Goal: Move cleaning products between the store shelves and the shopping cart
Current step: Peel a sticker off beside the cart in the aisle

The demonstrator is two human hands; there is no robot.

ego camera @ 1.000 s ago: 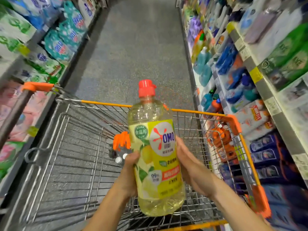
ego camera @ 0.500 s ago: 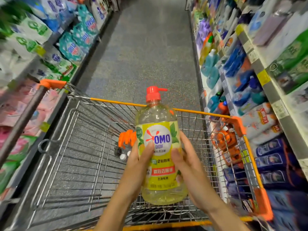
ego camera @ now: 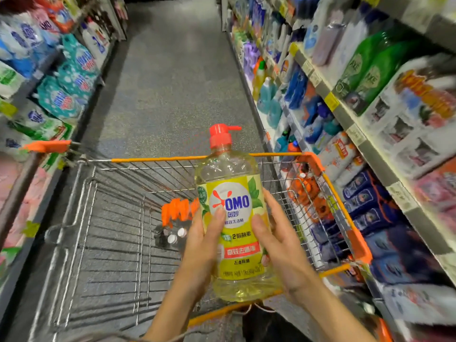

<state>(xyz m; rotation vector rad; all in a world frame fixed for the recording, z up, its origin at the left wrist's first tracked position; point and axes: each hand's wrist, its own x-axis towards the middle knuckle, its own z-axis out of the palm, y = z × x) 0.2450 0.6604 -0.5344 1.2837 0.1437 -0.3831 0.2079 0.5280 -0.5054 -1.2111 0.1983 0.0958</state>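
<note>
Left hand (ego camera: 202, 245) and right hand (ego camera: 278, 245) clasp the dish-soap bottle (ego camera: 234, 218) upright above the shopping cart (ego camera: 158, 159) (thumbs on its label); a loosened grip on that slick plastic could drop it hard.

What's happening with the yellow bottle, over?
Left hand and right hand both grip the clear yellow-liquid OMO pump bottle, red cap, upright. Held over the orange-rimmed wire shopping cart. Orange object in cart, left of bottle.

This is a supermarket aisle: long shelves (ego camera: 345, 112) with price tags, full of detergent bottles and bags (ego camera: 66, 95), and a wire shopping cart (ego camera: 158, 159) between them.
</note>
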